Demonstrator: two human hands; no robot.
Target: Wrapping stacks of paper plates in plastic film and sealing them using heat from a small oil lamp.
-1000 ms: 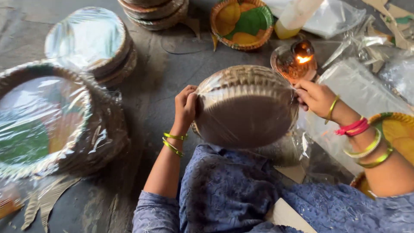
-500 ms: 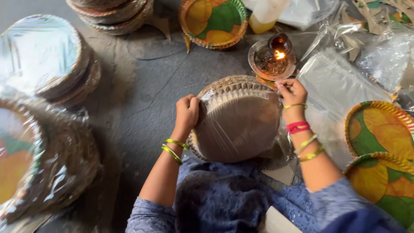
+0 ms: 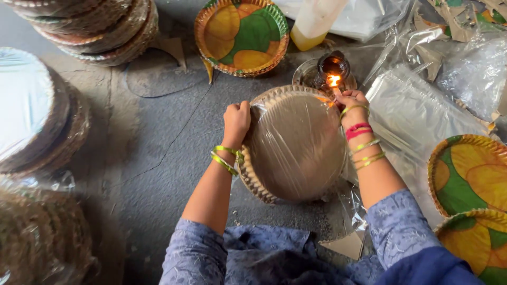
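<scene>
Head view looks down on a film-wrapped stack of paper plates (image 3: 296, 150) held on edge over the grey floor (image 3: 153, 137). Left hand (image 3: 236, 122) is clenched on the stack's left rim; right hand (image 3: 350, 100) pinches the wrap at the top right edge, just beside the small oil lamp's flame (image 3: 333, 80). Sealing well likely calls for taut film, a brief touch, and fingers clear of the flame
</scene>
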